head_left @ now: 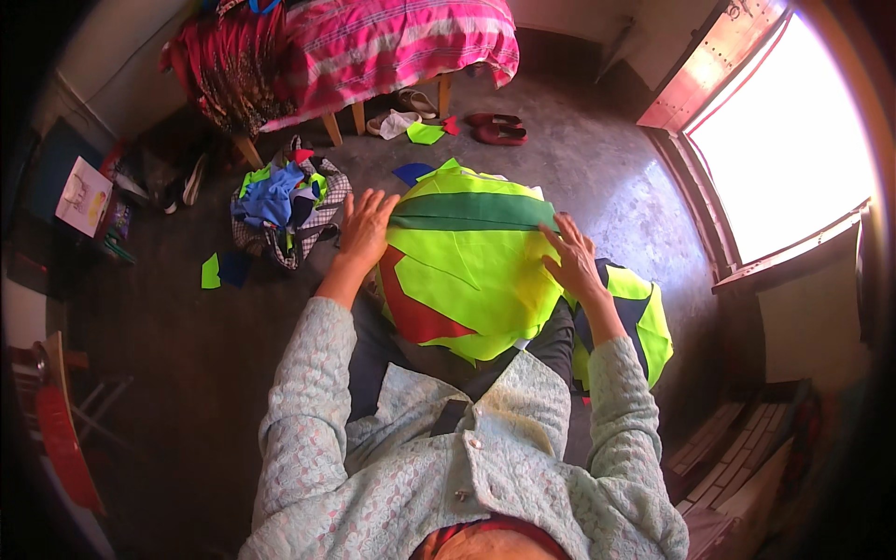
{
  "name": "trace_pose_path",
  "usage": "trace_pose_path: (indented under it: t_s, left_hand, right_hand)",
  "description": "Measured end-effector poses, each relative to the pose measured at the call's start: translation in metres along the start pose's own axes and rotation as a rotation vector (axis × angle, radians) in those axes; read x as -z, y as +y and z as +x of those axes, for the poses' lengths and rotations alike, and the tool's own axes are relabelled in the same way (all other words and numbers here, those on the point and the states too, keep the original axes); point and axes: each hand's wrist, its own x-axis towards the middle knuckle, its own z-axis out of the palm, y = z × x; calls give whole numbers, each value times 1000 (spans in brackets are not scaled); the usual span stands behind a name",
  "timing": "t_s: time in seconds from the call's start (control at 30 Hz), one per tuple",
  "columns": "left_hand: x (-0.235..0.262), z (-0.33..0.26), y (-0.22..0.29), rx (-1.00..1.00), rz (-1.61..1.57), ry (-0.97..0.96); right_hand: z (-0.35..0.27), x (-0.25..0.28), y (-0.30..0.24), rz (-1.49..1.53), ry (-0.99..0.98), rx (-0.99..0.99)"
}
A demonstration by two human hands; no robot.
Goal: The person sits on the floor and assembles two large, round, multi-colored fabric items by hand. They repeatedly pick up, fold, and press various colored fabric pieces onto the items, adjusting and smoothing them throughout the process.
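Across my lap lies a pile of bright yellow-green cloth pieces (467,257). A dark green cloth strip (471,213) stretches from side to side over its upper part. My left hand (368,227) rests at the strip's left end, fingers stretched out. At the other end, my right hand (572,252) has its fingers apart on the cloth's edge. A brown-red cloth piece (415,303) shows under the left side of the pile, and a blue scrap (413,174) sticks out at the far side. I cannot see either hand gripping anything.
A checked bag (322,233) of cloth scraps stands at the left. More yellow-green and dark cloth (649,327) lies by my right leg. Red shoes (499,131) and loose scraps (426,133) lie near a bed (392,47). A bright doorway (784,140) is at the right.
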Motion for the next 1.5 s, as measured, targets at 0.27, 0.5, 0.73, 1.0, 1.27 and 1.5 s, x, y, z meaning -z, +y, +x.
trace_pose_path:
  t_s: [0.27,0.5,0.73,1.0,1.27,1.5]
  left_hand:
    - [35,22,33,-74,-314,155]
    - [-16,23,95,48,-47,-67]
    - [-26,19,101,79,21,-95]
    - [-28,20,95,69,99,-112]
    - [-33,20,90,48,83,-103]
    - [-34,20,87,65,67,-125]
  right_hand:
    - [19,20,-19,49,435,10]
    - [41,-42,-32,175,154,-191]
    - [37,-52,-26,218,269,-200]
    - [37,-52,-24,315,318,-188]
    - [-3,-66,-2,540,352,-267]
    - [-113,-60,76,291,632,-498]
